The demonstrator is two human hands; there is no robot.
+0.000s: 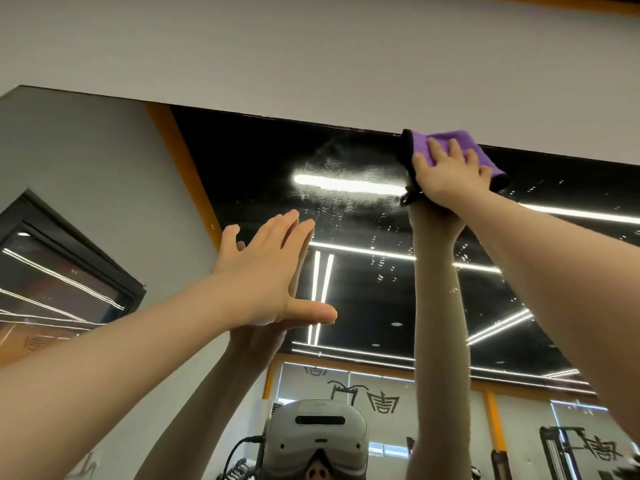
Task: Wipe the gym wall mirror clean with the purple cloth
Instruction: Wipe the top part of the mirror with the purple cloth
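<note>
Up at top edge of the mirror [363,289], head view: right hand [446,174] presses the purple cloth [460,142] flat on the glass, fingers spread & straight over it, cloth's black trim showing on its left side. Hazy smear w/ droplets [346,178] sits just left of cloth, across a reflected light strip. Left hand [270,268] is lower & to the left, palm flat on mirror, fingers straight, thumb out, holding nothing. White wall [311,57] above the mirror. Reflection shows both arms & a grey headset [318,434].
</note>
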